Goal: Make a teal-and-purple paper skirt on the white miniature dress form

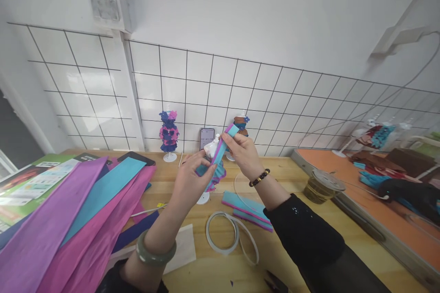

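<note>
A turquoise strip with a purple edge (223,146) is stretched slantwise across a small white dress form (211,147). My right hand (242,149) pinches the strip's upper end between thumb and fingers. Lower down, my left hand (194,176) is closed on the strip's other end, close against the form. Ruffled turquoise and purple fabric (216,177) covers the form's lower part, above its round white base (203,198). My left hand hides some of the form.
Purple, turquoise and pink fabric strips (103,192) lie at left. Folded turquoise pieces (245,208), a white tape roll (222,233) and dark-tipped pliers (275,281) are in front. Behind stand a dressed mini form (169,132) and a phone (207,135). A glass jar (321,185) is at right.
</note>
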Motion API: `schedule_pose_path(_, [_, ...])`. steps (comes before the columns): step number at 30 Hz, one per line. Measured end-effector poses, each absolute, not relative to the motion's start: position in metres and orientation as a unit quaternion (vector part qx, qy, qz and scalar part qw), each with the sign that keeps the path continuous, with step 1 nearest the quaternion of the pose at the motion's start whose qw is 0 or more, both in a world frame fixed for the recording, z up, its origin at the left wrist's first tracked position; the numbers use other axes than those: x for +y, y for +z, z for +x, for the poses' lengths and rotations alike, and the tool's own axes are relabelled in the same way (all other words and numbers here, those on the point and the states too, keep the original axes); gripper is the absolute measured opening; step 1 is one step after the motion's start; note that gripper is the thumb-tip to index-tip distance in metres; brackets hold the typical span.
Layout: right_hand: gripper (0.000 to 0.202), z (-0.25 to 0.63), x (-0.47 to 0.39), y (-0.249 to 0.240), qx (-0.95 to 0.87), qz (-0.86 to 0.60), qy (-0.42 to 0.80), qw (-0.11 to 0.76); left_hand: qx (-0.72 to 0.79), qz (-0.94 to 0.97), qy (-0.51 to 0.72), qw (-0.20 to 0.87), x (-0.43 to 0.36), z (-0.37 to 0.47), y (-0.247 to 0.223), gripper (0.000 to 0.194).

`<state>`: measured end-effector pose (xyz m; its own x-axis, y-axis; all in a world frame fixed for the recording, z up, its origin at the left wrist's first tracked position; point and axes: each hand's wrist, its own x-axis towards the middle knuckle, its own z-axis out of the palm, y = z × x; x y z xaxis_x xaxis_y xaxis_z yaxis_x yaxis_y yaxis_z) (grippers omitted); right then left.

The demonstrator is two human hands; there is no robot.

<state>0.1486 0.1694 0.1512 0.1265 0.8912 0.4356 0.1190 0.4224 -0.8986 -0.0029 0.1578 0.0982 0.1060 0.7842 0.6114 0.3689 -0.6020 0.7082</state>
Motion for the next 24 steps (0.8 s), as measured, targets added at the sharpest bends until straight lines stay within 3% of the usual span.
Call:
schedule_pose_path(11, [0.032,0.147,0.18,0.143,-0.546,-0.397,0.393,0.624,0.396,0.709,0.534,0.233,0.156,-0.002,0.099,0.014])
schedule_pose_path(24, [0.031,0.161,0.18,0.158,-0.548,-0.397,0.498,0.541,0.378,0.717,0.53,0.249,0.159,-0.003,0.098,0.01])
